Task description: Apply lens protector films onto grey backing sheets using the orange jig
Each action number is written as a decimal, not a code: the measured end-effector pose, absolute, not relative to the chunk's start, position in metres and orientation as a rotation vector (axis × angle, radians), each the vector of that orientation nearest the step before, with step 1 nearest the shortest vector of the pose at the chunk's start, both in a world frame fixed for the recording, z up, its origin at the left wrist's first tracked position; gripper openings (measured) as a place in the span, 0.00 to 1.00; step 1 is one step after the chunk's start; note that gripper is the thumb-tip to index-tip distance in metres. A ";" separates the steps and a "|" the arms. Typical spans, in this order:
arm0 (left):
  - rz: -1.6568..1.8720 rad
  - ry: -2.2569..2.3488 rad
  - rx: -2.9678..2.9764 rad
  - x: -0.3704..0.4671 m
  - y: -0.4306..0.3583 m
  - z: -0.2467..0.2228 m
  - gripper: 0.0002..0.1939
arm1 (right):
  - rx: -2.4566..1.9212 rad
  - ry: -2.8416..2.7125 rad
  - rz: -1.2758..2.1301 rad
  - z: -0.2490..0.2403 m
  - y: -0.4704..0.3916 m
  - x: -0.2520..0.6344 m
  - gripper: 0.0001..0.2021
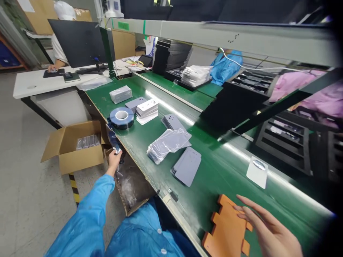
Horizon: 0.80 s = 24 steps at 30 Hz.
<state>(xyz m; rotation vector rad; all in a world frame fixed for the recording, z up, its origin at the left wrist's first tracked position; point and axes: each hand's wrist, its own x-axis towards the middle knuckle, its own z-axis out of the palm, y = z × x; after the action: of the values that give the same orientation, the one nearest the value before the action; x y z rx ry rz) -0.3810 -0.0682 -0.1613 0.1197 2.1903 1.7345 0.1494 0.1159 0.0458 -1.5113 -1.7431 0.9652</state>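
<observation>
Closed on a small piece of clear film, my left hand (114, 160) is over a brown waste box (134, 182) beside the bench edge. My right hand (273, 228) hovers at the right edge of an orange notched block (227, 228), its fingers apart and holding nothing. Grey plates (187, 166) lie stacked mid-bench, next to plastic-wrapped plates (168, 142). Farther back are a blue tape roll (122, 116) and a stack of white plates (147, 110). A white card with a shiny oval (257, 172) rests on the green bench at the right.
An open cardboard box (80, 157) stands on the floor at the left. Black trays (284, 142) line the bench's far side below an overhead shelf (187, 32). A person (60, 50) sits behind a monitor (77, 43); others in blue and pink are across the bench.
</observation>
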 end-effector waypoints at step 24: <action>1.534 1.417 0.058 -0.127 -0.130 -0.068 0.27 | -0.655 -2.312 1.156 -0.052 -0.037 0.010 0.17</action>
<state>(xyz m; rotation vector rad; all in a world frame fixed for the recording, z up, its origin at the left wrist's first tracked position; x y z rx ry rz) -0.1267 -0.1296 -0.0675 0.0578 1.4169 1.5344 0.0102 -0.0373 -0.0524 -0.6549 -2.3120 1.1558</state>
